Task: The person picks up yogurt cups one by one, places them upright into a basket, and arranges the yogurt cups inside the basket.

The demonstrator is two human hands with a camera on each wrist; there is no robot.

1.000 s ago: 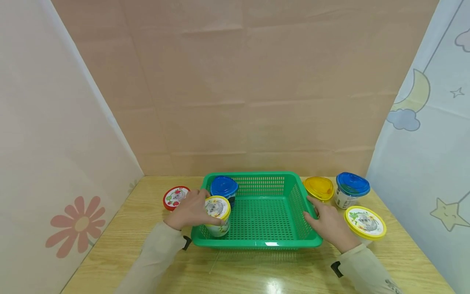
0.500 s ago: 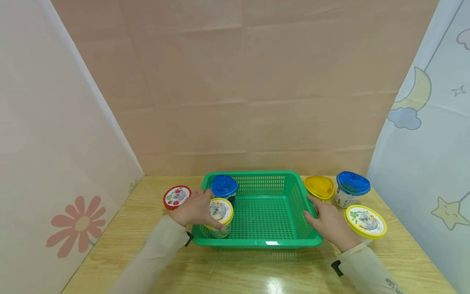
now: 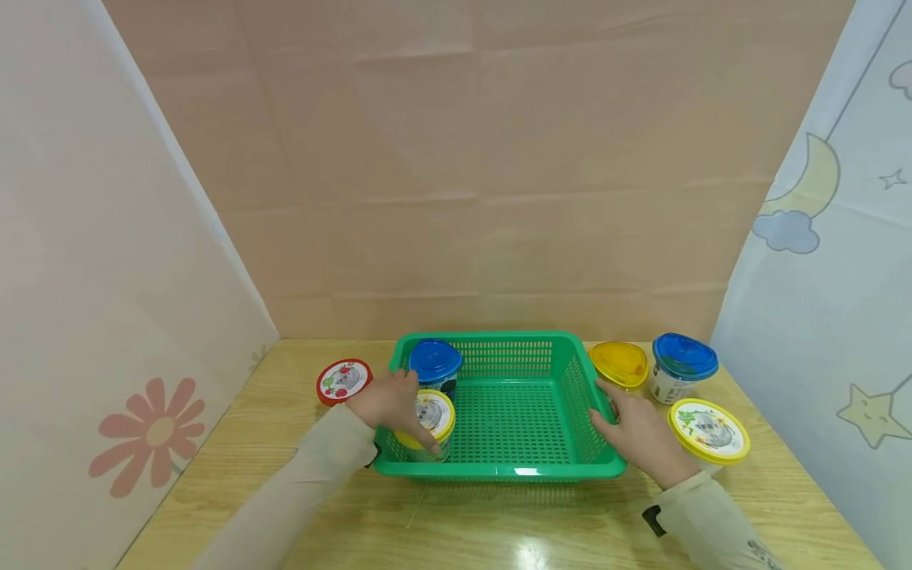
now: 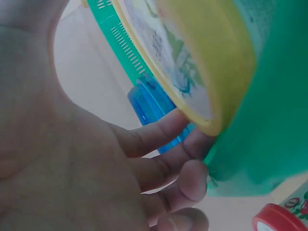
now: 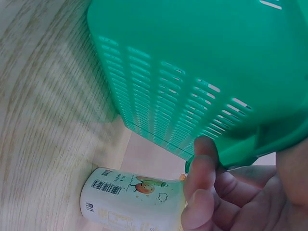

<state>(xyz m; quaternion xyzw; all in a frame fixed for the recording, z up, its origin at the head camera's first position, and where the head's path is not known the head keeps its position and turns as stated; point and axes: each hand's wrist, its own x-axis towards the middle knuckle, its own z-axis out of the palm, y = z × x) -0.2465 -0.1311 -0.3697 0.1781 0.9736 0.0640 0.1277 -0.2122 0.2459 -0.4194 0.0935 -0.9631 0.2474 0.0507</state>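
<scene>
My left hand (image 3: 390, 405) holds a tub with a yellow lid (image 3: 436, 412) in the front left corner of a green plastic basket (image 3: 499, 473). In the left wrist view, its fingertips lie at the edge of the yellow lid (image 4: 211, 62), by the basket's rim. Behind that tub, inside the basket, stands a blue-lidded tub (image 3: 435, 360). My right hand (image 3: 637, 431) grips the basket's right rim, fingers curled under it on the outer side in the right wrist view. Just beyond those fingers is a white printed tub (image 5: 130, 197).
A red-lidded tub (image 3: 344, 381) stands left of the basket. To its right are an amber-lidded tub (image 3: 620, 364), another blue-lidded tub (image 3: 682, 366) and another yellow-lidded tub (image 3: 708, 431). Everything is on a wooden table (image 3: 456, 526), with a brown backdrop (image 3: 470, 174) behind.
My left hand has moved right and lowered the yellow-lidded tub deeper into the basket's front left corner. The right hand keeps its place on the rim.
</scene>
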